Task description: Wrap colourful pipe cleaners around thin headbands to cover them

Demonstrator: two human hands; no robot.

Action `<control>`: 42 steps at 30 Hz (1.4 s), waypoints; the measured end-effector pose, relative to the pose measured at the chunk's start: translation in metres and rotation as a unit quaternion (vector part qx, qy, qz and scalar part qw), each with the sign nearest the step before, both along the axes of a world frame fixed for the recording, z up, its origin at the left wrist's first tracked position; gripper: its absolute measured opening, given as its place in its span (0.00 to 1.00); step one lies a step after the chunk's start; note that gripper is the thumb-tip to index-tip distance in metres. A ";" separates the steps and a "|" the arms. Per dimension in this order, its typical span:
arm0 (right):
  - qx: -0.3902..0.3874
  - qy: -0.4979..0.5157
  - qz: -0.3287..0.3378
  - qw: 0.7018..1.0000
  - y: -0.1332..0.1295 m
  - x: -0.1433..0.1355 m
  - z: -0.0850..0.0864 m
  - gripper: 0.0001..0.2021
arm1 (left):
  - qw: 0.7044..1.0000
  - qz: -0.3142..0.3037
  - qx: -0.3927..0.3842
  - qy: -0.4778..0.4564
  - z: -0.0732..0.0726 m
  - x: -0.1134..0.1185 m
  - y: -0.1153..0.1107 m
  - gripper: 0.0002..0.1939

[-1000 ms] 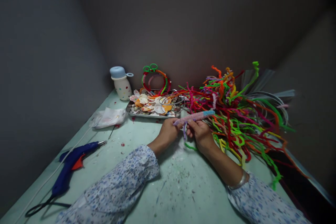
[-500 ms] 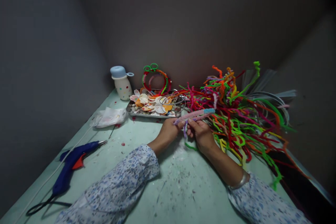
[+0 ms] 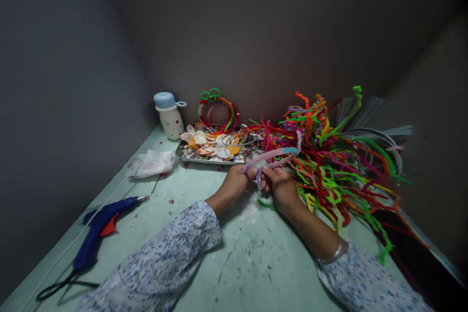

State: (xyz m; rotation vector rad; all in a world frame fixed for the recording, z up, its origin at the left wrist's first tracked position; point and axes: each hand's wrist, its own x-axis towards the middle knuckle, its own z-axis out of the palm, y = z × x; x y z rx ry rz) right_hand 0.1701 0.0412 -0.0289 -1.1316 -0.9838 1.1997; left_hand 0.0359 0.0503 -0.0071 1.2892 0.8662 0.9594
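A headband-like hoop [image 3: 272, 154] wrapped in fuzzy pink, blue and purple pipe cleaner is held between my two hands, just in front of the metal tray. My left hand [image 3: 237, 179] pinches its purple left end. Close beside it, the closed fingers of my right hand [image 3: 281, 184] grip the purple part on the near side. A short purple pipe cleaner tail [image 3: 259, 180] hangs between my fingertips. The blue stretch lies at the far right of the curve.
Behind my hands is a metal tray [image 3: 199, 160] of petal shapes, with finished-looking hoops [image 3: 233, 116] standing in it. Tangled pipe cleaners [image 3: 325, 156] spread at right. A blue glue gun [image 3: 89, 241], a plastic packet [image 3: 152, 163] and a capped bottle [image 3: 171, 122] stand or lie at left.
The hoop has turned slightly in my fingers, so its curve shows wider. Both hands stay in nearly the same place, and the purple tail has shifted a little.
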 end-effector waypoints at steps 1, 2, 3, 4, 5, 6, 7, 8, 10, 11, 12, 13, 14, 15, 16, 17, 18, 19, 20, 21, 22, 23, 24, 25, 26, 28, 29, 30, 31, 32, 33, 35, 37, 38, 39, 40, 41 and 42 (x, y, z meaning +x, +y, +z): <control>-0.003 0.003 0.000 1.000 0.000 0.000 0.000 0.15 | 1.000 0.010 -0.001 0.005 -0.001 -0.001 0.002 0.12; -0.006 0.006 0.000 1.000 0.000 0.000 0.001 0.15 | 1.000 0.020 0.000 0.011 -0.002 -0.001 0.003 0.11; -0.007 0.012 0.000 1.000 0.000 0.000 0.001 0.15 | 1.000 0.026 0.004 0.016 -0.003 -0.002 0.004 0.09; -0.008 0.018 0.002 1.000 0.000 0.001 0.001 0.15 | 0.999 0.026 0.012 0.022 -0.004 -0.003 0.005 0.07; -0.008 0.024 0.005 1.000 0.000 0.001 0.001 0.15 | 0.999 0.023 0.023 0.029 -0.005 -0.003 0.005 0.05; -0.007 0.029 0.008 1.000 -0.001 0.001 0.001 0.15 | 0.999 0.016 0.037 0.036 -0.006 -0.003 0.005 0.04; -0.006 0.033 0.011 0.999 -0.001 0.001 0.001 0.15 | 0.998 0.011 0.050 0.045 -0.006 -0.004 0.005 0.03; -0.006 0.035 0.014 0.999 -0.001 0.001 0.001 0.15 | 0.997 0.011 0.061 0.053 -0.007 -0.004 0.005 0.02; -0.006 0.037 0.016 0.999 -0.001 0.000 0.001 0.15 | 0.995 0.020 0.077 0.063 -0.007 -0.004 0.003 0.03; -0.007 0.039 0.016 0.999 -0.001 0.000 0.001 0.15 | 0.994 0.028 0.084 0.068 -0.007 -0.004 0.002 0.03; -0.008 0.041 0.015 0.999 -0.001 -0.001 0.001 0.15 | 0.992 0.038 0.091 0.073 -0.007 -0.004 0.002 0.03; -0.009 0.043 0.014 0.999 -0.001 -0.001 0.001 0.15 | 0.991 0.047 0.100 0.079 -0.008 -0.005 0.001 0.04; -0.010 0.043 0.013 0.999 -0.001 -0.001 0.002 0.15 | 0.989 0.055 0.110 0.085 -0.008 -0.005 0.001 0.04; -0.011 0.042 0.013 0.999 -0.001 -0.001 0.002 0.15 | 0.987 0.061 0.120 0.092 -0.008 -0.005 0.001 0.04; -0.013 0.041 0.013 0.999 -0.001 -0.001 0.002 0.15 | 0.984 0.066 0.130 0.098 -0.008 -0.006 0.001 0.04; -0.014 0.040 0.013 0.999 -0.001 -0.002 0.002 0.15 | 0.982 0.072 0.138 0.102 -0.009 -0.006 0.002 0.04; -0.015 0.040 0.013 0.999 -0.001 -0.002 0.003 0.14 | 0.981 0.079 0.145 0.105 -0.010 -0.006 0.002 0.03; -0.017 0.043 0.013 0.999 -0.001 -0.002 0.003 0.14 | 0.979 0.085 0.152 0.108 -0.010 -0.006 0.003 0.03; -0.016 0.046 0.011 0.999 -0.001 -0.002 0.003 0.14 | 0.977 0.090 0.157 0.110 -0.011 -0.006 0.004 0.03; -0.015 0.048 0.008 0.999 -0.001 -0.002 0.003 0.14 | 0.976 0.093 0.162 0.113 -0.012 -0.006 0.004 0.03; -0.012 0.050 0.005 0.999 -0.001 -0.002 0.003 0.14 | 0.975 0.094 0.166 0.115 -0.013 -0.007 0.005 0.03; -0.009 0.050 0.004 0.999 -0.002 -0.002 0.003 0.14 | 0.974 0.094 0.171 0.118 -0.013 -0.007 0.005 0.03; -0.006 0.048 0.003 0.999 -0.002 -0.002 0.003 0.14 | 0.972 0.095 0.175 0.120 -0.013 -0.007 0.005 0.03; -0.002 0.045 0.003 0.999 -0.002 -0.002 0.004 0.15 | 0.971 0.096 0.179 0.122 -0.013 -0.007 0.004 0.03; 0.000 0.042 0.004 0.999 -0.002 -0.002 0.004 0.15 | 0.970 0.100 0.183 0.122 -0.013 -0.007 0.004 0.03; 0.003 0.040 0.006 0.999 -0.002 -0.002 0.004 0.16 | 0.969 0.110 0.189 0.118 -0.011 -0.007 0.002 0.03; 0.005 0.041 0.007 0.999 -0.002 -0.002 0.004 0.15 | 0.969 0.114 0.189 0.114 -0.011 -0.007 0.001 0.04; 0.007 0.044 0.010 0.999 -0.002 -0.002 0.004 0.15 | 0.969 0.117 0.187 0.109 -0.010 -0.006 0.000 0.04; 0.008 0.048 0.014 0.999 -0.002 -0.002 0.004 0.15 | 0.970 0.119 0.184 0.105 -0.009 -0.006 -0.001 0.04; 0.009 0.051 0.019 0.998 -0.002 -0.002 0.003 0.15 | 0.971 0.118 0.180 0.101 -0.008 -0.006 -0.001 0.04; 0.010 0.053 0.024 0.998 -0.002 -0.002 0.003 0.15 | 0.973 0.116 0.175 0.096 -0.008 -0.006 -0.002 0.05; 0.010 0.053 0.032 0.998 -0.001 -0.002 0.002 0.15 | 0.976 0.113 0.166 0.085 -0.006 -0.005 -0.003 0.05; 0.009 0.050 0.033 0.998 0.001 -0.002 0.000 0.16 | 0.979 0.112 0.155 0.076 -0.005 -0.004 -0.004 0.05; 0.009 0.048 0.033 0.998 0.001 -0.002 0.000 0.16 | 0.980 0.112 0.150 0.073 -0.004 -0.004 -0.004 0.06; 0.009 0.047 0.032 0.998 0.002 -0.002 -0.001 0.16 | 0.980 0.115 0.143 0.073 -0.003 -0.004 -0.005 0.06; 0.010 0.047 0.032 0.998 0.002 -0.002 -0.001 0.17 | 0.981 0.119 0.136 0.074 -0.002 -0.004 -0.005 0.06; 0.010 0.048 0.033 0.998 0.002 -0.002 -0.002 0.17 | 0.981 0.124 0.127 0.074 0.000 -0.004 -0.006 0.07; 0.010 0.049 0.034 0.998 0.002 -0.002 -0.002 0.16 | 0.982 0.127 0.118 0.073 0.001 -0.004 -0.006 0.07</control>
